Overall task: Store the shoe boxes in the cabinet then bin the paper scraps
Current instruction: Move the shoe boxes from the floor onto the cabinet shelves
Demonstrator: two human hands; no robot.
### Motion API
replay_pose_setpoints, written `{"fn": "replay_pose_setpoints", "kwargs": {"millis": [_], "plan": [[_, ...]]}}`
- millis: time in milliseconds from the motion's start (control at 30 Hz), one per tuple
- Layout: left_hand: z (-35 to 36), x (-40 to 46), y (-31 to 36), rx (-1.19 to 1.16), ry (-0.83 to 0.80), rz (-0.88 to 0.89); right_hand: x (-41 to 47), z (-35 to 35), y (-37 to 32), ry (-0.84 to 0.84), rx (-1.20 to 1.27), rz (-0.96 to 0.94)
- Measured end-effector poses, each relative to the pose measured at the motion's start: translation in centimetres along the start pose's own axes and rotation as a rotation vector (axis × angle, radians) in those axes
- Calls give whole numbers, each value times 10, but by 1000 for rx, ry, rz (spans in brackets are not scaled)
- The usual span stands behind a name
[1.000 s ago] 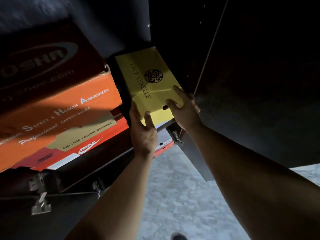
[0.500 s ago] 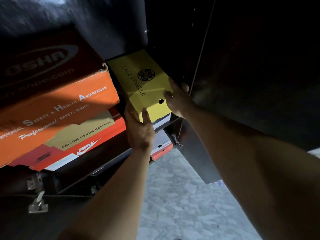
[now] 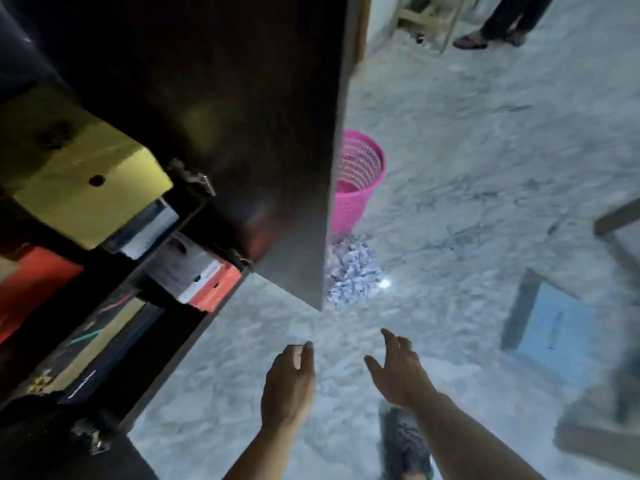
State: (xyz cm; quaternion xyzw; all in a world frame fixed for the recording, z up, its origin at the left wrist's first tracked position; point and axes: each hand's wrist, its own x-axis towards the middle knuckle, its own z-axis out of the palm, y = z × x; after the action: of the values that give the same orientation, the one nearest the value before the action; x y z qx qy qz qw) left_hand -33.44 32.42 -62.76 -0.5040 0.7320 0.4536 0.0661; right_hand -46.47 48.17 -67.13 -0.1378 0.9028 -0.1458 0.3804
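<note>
A yellow shoe box (image 3: 83, 188) sits on a shelf of the dark cabinet (image 3: 41, 341) at the left, its end sticking out a little. Below it an orange and white shoe box (image 3: 199, 277) rests on a lower shelf. The cabinet door (image 3: 242, 133) stands open. Behind its edge a pile of white paper scraps (image 3: 353, 271) lies on the floor beside a pink mesh bin (image 3: 356, 181). My left hand (image 3: 287, 382) and my right hand (image 3: 398, 368) hover over the floor, fingers apart, holding nothing.
The floor is pale marble. A dark low table (image 3: 616, 306) with a blue sheet under it stands at the right. Another person's legs (image 3: 502, 22) and a wooden stool (image 3: 429, 19) are at the top right. My shoe (image 3: 405, 445) is below my right arm.
Both hands have let go of the yellow box and dropped away from the cabinet. My view has swung right and down, onto the floor, bin and scraps.
</note>
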Motion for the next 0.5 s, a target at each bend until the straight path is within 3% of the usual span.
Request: {"fn": "replay_pose_setpoints", "kwargs": {"millis": [267, 500], "plan": [[200, 9, 115, 229, -362, 45, 24, -107, 240, 188, 404, 530], [423, 66, 192, 383, -571, 104, 99, -157, 436, 358, 688, 787]]}}
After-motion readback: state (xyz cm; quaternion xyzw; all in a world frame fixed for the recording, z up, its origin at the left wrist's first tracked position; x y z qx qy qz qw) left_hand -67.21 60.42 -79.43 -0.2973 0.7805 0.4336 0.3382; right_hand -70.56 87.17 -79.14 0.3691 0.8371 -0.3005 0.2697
